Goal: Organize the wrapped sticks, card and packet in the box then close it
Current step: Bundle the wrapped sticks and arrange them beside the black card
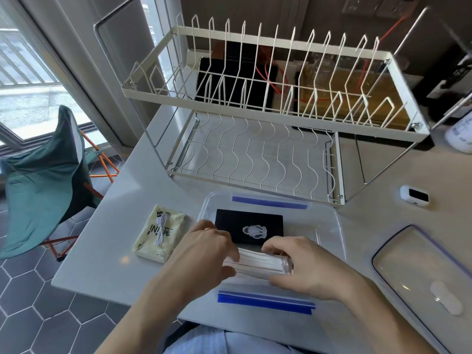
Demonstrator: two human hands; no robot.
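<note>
A clear plastic box (332, 226) with blue clips stands on the table in front of me. A black card (249, 224) with a white figure lies flat in its far half. Both hands hold a bundle of white wrapped sticks (258, 264) in the near half of the box: my left hand (204, 249) grips its left end, my right hand (296, 264) its right end. The pale yellow packet (159, 232), with a white cable on top, lies on the table left of the box. The clear lid (419, 267) rests to the right.
A two-tier white wire dish rack (268, 118) stands just behind the box. A small white device (413, 195) sits at the right. A white bottle (459, 134) is at the far right. A green folding chair (43, 180) stands left of the table edge.
</note>
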